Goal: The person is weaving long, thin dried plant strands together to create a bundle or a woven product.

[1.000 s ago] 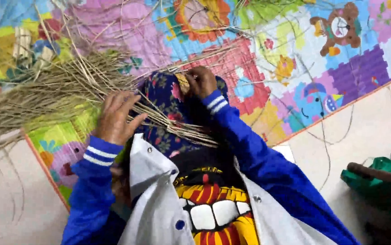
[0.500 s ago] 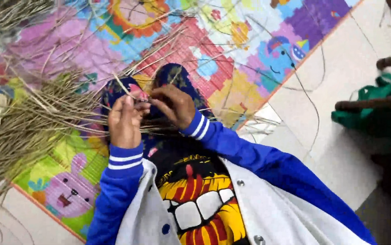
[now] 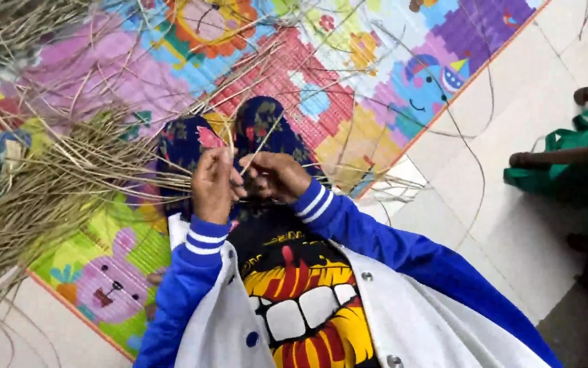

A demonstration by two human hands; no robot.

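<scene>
packages: none | labels: none | signs: none | screens: none

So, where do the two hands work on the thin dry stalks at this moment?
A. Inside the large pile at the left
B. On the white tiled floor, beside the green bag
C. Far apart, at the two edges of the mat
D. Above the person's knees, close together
D: the left hand and right hand pinch thin stalks close together, right over the knees in dark flowered cloth.
</scene>
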